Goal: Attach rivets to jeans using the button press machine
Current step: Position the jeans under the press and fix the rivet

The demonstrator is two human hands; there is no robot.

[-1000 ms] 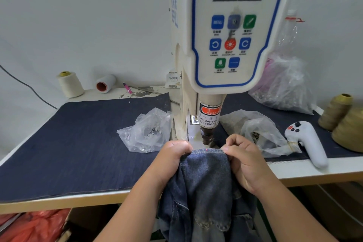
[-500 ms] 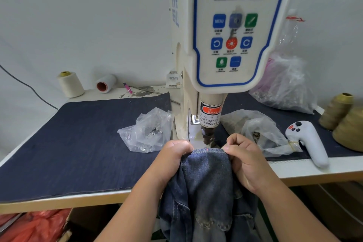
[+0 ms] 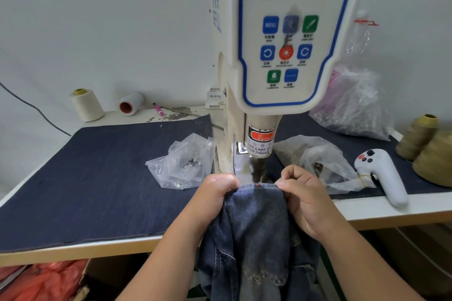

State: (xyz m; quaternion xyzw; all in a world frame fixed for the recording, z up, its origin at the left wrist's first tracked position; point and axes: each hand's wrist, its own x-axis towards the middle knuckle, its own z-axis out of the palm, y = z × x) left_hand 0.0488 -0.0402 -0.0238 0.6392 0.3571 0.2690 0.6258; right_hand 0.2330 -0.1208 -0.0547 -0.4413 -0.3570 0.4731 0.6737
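A: Change vs the earlier frames?

B: Barely any. Both hands hold the same spots on the jeans (image 3: pixel 256 215). The red laser dot (image 3: pixel 258 185) on the top edge looks sharper now and sits just below the punch (image 3: pixel 256 168) of the button press machine (image 3: pixel 286 39). My read: alignment is about settled, the press comes next, no rivet set here yet.

A: Hands?

B: Left hand (image 3: pixel 215 193) is curled, its fingers gripping the folded denim edge left of the punch. Right hand (image 3: pixel 300 193) does the same on the right, thumb and fingers pinching the hem. The cloth is stretched taut between them.

A: Where are the jeans?

B: Top edge is right under the punch, at the front of the machine. The rest hangs off the tabletop (image 3: pixel 391 210) edge toward the person.

A: Orientation?

B: Long axis runs from the punch straight down toward the camera. The held edge points at the machine and lies crosswise, left to right. A curved stitched piece, maybe a pocket, hangs at the low end.

A: Other stuff?

B: A clear bag (image 3: pixel 181 164) left of the machine, another bag (image 3: pixel 320 164) right of it, and a white controller (image 3: pixel 384 173) further right.

A: Risk?

B: Fingertips are close to the punch on both sides.
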